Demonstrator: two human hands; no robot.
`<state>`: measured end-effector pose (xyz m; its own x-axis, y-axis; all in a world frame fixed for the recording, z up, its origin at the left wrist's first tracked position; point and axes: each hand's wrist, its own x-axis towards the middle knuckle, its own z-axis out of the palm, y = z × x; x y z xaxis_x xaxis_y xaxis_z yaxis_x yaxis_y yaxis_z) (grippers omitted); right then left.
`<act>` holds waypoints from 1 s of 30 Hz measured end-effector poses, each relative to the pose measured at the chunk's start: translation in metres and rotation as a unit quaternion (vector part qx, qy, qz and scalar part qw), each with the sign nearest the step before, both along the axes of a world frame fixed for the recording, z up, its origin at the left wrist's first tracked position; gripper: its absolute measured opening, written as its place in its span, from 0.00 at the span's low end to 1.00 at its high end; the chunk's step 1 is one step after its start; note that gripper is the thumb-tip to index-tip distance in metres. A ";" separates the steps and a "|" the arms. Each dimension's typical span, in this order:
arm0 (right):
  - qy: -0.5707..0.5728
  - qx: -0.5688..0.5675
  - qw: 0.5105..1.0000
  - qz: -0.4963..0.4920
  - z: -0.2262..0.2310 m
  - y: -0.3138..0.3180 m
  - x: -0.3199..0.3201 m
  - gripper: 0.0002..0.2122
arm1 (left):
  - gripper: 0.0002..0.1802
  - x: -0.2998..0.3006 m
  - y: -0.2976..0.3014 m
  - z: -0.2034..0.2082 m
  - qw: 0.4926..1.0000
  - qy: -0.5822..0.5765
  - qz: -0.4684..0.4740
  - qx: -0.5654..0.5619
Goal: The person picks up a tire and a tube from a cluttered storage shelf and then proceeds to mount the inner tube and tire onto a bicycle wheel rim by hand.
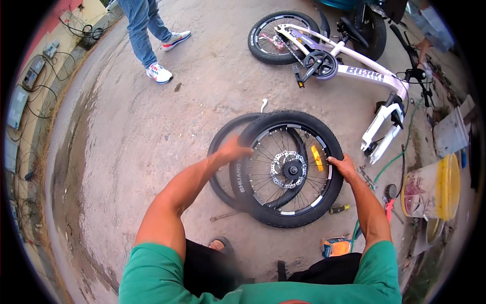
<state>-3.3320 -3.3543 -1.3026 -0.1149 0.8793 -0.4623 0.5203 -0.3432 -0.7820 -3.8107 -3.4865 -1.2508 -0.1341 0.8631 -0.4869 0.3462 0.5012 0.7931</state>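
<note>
A bicycle wheel (287,171) with a black tire, a silver disc brake rotor and a yellow reflector is tilted in front of me, its lower part near the ground. My left hand (235,151), slightly smeared by motion, is closed on the tire's left side. On the opposite side my right hand (344,167) grips the tire, thumb over the rim. Beneath the wheel lies a loose black tire (213,175), partly covered by it. A small white lever-shaped piece (264,105) lies just beyond. A metal rod-like tool (225,216) is on the ground nearer me.
A pale bicycle (372,76) without its front wheel lies at the far right, near another person's arm (424,50). A standing person's shoe (160,74) is far left. To the right are a yellow bucket (445,185), green hose (392,166), screwdriver (339,209) and orange-blue package (336,247).
</note>
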 end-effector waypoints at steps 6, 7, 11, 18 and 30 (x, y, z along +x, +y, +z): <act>0.064 -0.034 0.997 -0.017 0.012 -0.006 0.011 0.28 | 0.27 0.009 -0.011 0.001 0.990 -0.119 0.069 0.011; 0.083 -0.038 0.996 -0.013 0.014 -0.010 0.011 0.27 | 0.28 0.008 -0.011 0.004 0.990 -0.113 0.082 0.000; 0.094 -0.039 0.995 -0.022 0.029 -0.011 0.022 0.27 | 0.28 0.008 -0.016 0.038 0.991 -0.108 0.055 0.051; 0.136 0.056 0.989 0.019 0.083 0.007 0.011 0.25 | 0.33 -0.018 -0.001 0.112 0.984 0.002 0.055 0.169; 0.245 0.087 0.966 0.017 0.104 0.002 -0.011 0.28 | 0.34 0.007 -0.025 0.270 0.908 0.208 -0.030 0.363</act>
